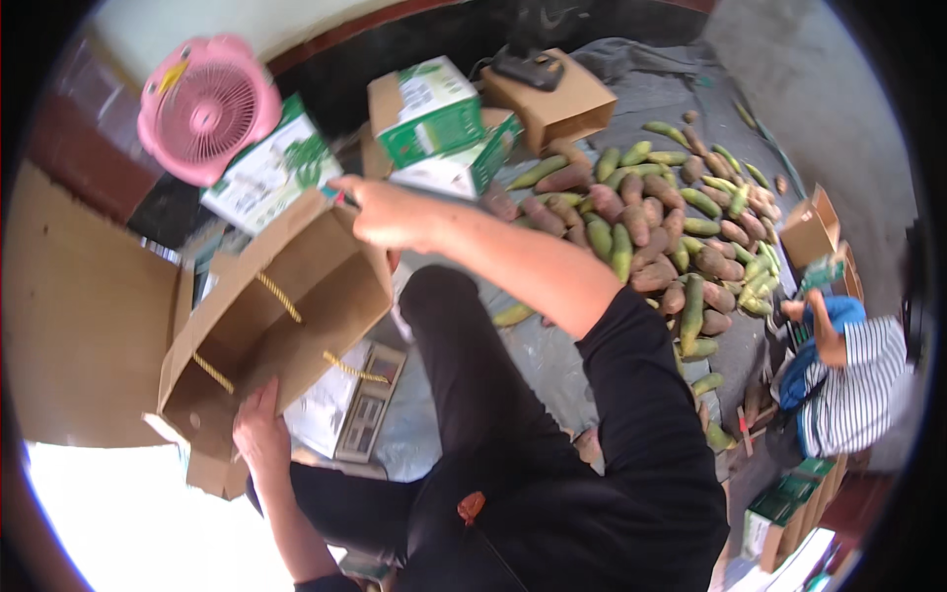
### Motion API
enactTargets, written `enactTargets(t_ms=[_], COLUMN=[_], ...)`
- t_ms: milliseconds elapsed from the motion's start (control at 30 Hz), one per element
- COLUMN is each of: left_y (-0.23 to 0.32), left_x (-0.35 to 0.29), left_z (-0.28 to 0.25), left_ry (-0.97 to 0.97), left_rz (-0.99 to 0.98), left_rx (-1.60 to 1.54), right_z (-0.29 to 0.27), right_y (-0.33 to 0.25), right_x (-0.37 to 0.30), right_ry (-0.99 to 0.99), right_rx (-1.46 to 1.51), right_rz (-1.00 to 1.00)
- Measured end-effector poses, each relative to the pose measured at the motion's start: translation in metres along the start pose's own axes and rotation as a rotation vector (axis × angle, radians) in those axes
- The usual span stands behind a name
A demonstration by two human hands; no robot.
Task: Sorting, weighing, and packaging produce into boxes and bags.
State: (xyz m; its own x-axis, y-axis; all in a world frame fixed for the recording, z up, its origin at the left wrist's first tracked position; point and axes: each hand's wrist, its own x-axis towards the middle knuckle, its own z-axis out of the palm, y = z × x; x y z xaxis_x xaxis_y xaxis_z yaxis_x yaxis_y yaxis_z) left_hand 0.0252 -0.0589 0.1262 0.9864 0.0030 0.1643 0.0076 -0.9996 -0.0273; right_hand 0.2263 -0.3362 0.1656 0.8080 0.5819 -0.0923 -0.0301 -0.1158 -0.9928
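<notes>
An open cardboard box (330, 286), brown inside with yellow rope handles, is held tilted between my two hands. My left hand (262, 434) grips its near edge, fingers against the inner wall and beside a lower flap. At the far right corner, my right hand (390, 215) is closed on the rim. A small teal bit shows by its fingertips; what it is I cannot make out. No produce is visible in the box. Beneath it, partly covered, sits a grey device with a display panel (370, 414), perhaps a scale, next to a white sheet (321, 409).
A pink fan (207, 111) stands far left by green-and-white cartons (429, 109). A black device (530, 69) rests on a brown box (562, 109). Green and reddish-brown elongated produce (651, 222) is heaped on a grey sheet. At right a person in stripes (853, 380) works beside boxes.
</notes>
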Motion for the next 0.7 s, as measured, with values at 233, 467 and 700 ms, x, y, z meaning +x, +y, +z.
enactTargets(t_ms=[233, 467, 700], left_y=[-0.027, -0.055, -0.078], left_x=[-0.023, -0.042, -0.045], left_z=[0.016, 0.051, 0.087], left_ry=[-0.028, -0.202, -0.300], left_rz=[-0.126, -0.299, -0.364], left_rx=[-0.074, -0.283, -0.403], right_z=[0.046, 0.015, -0.052], right_y=[0.030, 0.076, 0.226], right_x=[0.054, 0.057, -0.038], right_ry=[-0.215, -0.049, 0.477], right_rx=[-0.177, -0.032, -0.037], right_rz=[0.133, 0.165, 0.391])
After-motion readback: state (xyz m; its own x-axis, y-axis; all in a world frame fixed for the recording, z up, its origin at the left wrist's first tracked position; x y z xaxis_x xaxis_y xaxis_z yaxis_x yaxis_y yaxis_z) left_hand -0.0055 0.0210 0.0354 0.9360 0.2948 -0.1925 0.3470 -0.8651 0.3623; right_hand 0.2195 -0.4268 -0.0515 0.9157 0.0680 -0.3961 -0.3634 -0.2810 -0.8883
